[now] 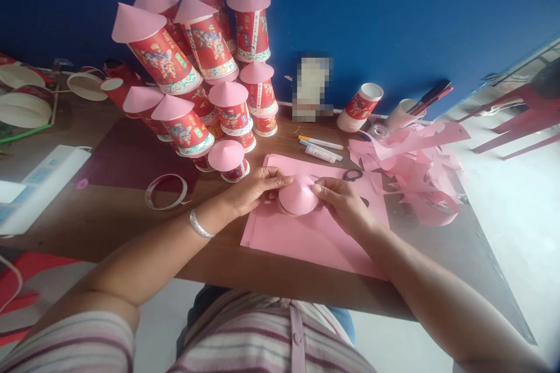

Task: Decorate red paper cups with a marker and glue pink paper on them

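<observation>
Between my two hands is a pink paper cone (pixel 298 195), its tip pointing up, over the pink paper sheets (pixel 315 245). My left hand (pixel 265 187) pinches the cone's left edge between thumb and fingers. On the opposite edge, my right hand (pixel 343 201) grips it the same way, thumb on top. A pale rim shows just under the cone's near edge; what it belongs to is mostly hidden. The black-handled scissors (pixel 352 175) lie on the sheets beyond my right hand, partly covered.
Red paper cups with pink cone tops (pixel 188 128) stand stacked at the back left. Pink paper scraps (pixel 420 169) heap at the right. Markers (pixel 321 142), a tape roll (pixel 378 130), a bare red cup (pixel 361 106) and a pen holder (pixel 405 115) sit behind. A white ring (pixel 166 191) lies left.
</observation>
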Demonstrator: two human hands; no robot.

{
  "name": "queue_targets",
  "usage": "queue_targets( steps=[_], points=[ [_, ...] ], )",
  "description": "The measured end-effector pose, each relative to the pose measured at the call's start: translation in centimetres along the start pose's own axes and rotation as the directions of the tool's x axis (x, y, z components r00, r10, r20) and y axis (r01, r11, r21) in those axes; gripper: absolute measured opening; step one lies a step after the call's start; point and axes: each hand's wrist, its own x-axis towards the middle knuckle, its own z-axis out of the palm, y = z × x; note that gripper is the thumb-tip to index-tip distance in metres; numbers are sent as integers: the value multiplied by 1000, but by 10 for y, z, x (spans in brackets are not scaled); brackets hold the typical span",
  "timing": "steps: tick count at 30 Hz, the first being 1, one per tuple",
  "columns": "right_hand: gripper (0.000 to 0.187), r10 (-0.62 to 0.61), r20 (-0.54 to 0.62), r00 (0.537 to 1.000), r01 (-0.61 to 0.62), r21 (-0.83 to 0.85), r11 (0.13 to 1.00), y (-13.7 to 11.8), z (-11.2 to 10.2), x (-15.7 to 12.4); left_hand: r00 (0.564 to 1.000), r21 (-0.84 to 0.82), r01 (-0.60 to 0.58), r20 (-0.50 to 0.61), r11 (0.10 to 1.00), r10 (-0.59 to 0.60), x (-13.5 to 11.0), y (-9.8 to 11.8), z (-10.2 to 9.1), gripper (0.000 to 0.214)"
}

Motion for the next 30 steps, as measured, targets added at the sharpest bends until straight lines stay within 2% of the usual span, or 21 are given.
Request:
queue_targets(
  steps=[4, 6, 8, 9, 11, 13, 15, 17, 19, 24, 30],
  points=[
    [63, -5, 0, 1000, 5, -39, 999, 4, -4, 0, 1000, 18, -14, 2, 1000, 14, -2, -1, 0, 67],
    [63, -60, -44, 997, 55, -99, 994, 4, -7, -2, 998, 88, -57, -27, 995, 59, -6, 0, -1, 66],
    [59, -181, -132, 975, 153, -197, 968, 3, -10, -6, 980, 234, -162, -72, 959, 183, -14, 3, -2, 59],
    [55, -270, -175, 947, 219, -262, 940, 1, -10, -8, 956, 333, -236, -87, 913, 279, -18, 4, -4, 53],
    [48, -467, -198, 862, 357, -417, 836, -2, -11, -13, 860, 541, -396, -66, 742, 507, -25, 5, -6, 43],
    [42, -629, -115, 769, 473, -560, 680, -5, -10, -17, 754, 716, -491, 64, 496, 654, -29, 5, -9, 49],
    [38, -706, 18, 708, 543, -654, 528, -5, -8, -18, 679, 808, -527, 212, 265, 702, -31, 3, -10, 55],
    [35, -724, 116, 680, 568, -708, 420, -3, -5, -18, 637, 837, -535, 311, 114, 706, -30, 1, -10, 58],
    [36, -716, 160, 679, 560, -744, 364, 2, -4, -16, 622, 847, -530, 358, 38, 696, -29, 0, -8, 58],
    [38, -713, 187, 676, 557, -763, 327, 7, -2, -15, 604, 848, -528, 408, -40, 685, -28, 2, -3, 56],
    [35, -687, 181, 704, 532, -775, 341, 7, -2, -15, 621, 859, -509, 404, -45, 671, -28, 3, -4, 54]
  ],
)
